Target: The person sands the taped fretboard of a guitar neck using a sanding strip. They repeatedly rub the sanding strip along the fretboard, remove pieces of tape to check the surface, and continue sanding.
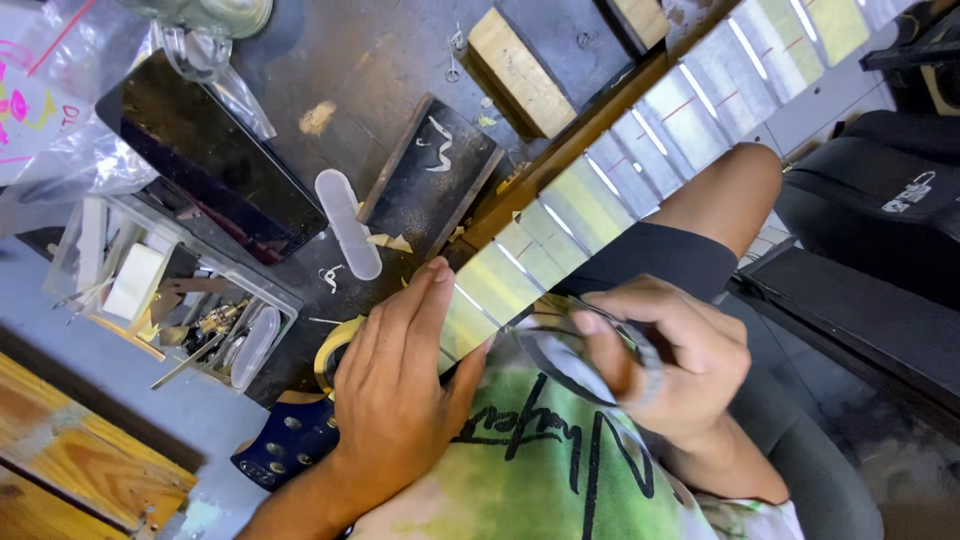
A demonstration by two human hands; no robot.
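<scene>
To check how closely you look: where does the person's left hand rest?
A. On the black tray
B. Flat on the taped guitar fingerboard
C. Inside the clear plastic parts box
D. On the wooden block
B: the left hand lies palm-down across the near end of the taped fingerboard, away from tray, box and block.

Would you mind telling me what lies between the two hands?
In the head view, the taped guitar neck runs between the left hand and right hand.
</scene>
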